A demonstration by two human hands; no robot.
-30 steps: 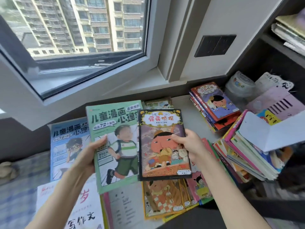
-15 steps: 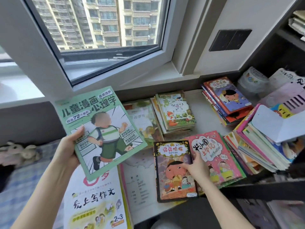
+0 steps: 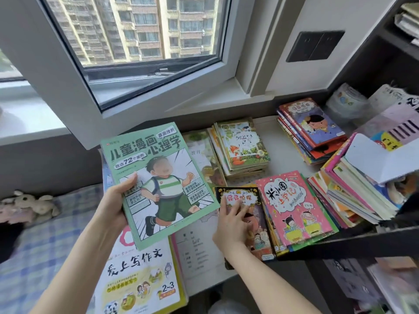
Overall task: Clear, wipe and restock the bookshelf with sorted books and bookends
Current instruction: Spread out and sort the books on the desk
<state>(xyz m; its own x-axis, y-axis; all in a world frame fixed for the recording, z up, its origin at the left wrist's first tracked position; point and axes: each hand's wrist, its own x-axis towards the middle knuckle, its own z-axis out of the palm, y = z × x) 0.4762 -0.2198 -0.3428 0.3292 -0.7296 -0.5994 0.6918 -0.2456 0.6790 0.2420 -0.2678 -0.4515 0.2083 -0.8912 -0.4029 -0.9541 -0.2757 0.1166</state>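
Book [image 3: 163, 177], one, in left hand [image 3: 113, 207].

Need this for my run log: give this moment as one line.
left hand: holds green comic book raised | right hand: fingers flat on black-bordered book | neighbour: pink book alongside

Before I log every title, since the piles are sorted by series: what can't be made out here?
Head view:
- Black-bordered book: right hand rests flat over its cover picture.
- Books under the pink book: only edges show.
- Printed sheet: text too small.
- Shelf papers, top right: cut off by the frame edge.
- Workbook's top: hidden by the green book in the left hand.
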